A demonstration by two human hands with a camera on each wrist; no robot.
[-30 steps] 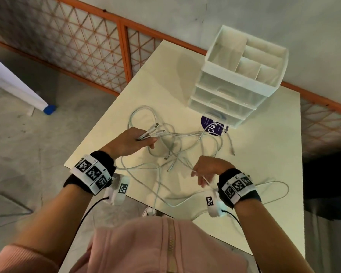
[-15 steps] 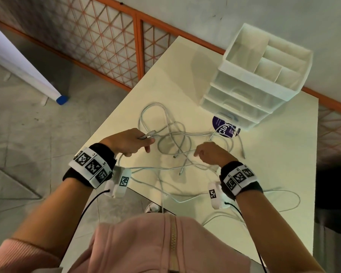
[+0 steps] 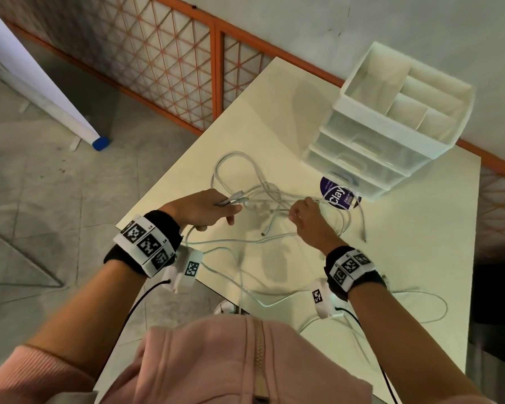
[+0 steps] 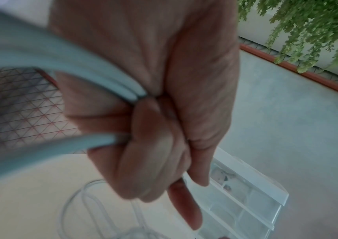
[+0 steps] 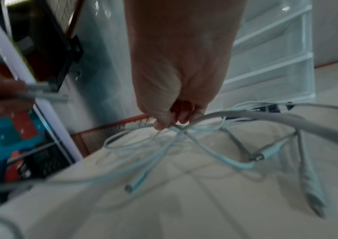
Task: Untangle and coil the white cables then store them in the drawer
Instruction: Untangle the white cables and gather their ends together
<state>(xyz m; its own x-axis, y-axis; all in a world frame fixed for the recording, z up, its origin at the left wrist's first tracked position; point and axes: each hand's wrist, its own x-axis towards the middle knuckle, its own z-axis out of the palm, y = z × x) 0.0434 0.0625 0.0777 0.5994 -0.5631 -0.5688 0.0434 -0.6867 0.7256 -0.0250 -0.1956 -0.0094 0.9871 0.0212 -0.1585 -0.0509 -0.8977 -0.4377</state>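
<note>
On the pale table (image 3: 420, 258), in front of the white drawer unit (image 3: 391, 132), lies a tangle of white cables (image 3: 263, 196), its loops reaching from just before the unit's lowest drawer back to the table's near edge. A round purple sticker (image 3: 337, 196) printed "Clay" sits on the tabletop touching the front of the drawer unit, and cable strands cross over it. The left hand (image 3: 200, 208) hovers to the left of the drawer unit, near the table's left edge; its fingers (image 4: 143, 161) are curled tight round several cable strands, with plug ends sticking out past the knuckles toward the unit. The right hand (image 3: 309, 220) is nearer the unit, just short of the sticker; its thumb and fingertips (image 5: 164, 119) pinch a thin strand of the tangle, lifting it so other strands drape off below. Loose connector ends (image 5: 266, 153) lie on the table under and beside that hand. The drawer unit has three translucent drawers, all pushed closed, under an open top tray (image 3: 362, 91) split into compartments. Something pale shows through one drawer front in the left wrist view, too blurred to name. Behind the unit runs an orange-framed lattice fence (image 3: 169, 53) along a grey wall. Left of the table a white pole with a blue end cap (image 3: 99, 142) leans over the concrete floor.
</note>
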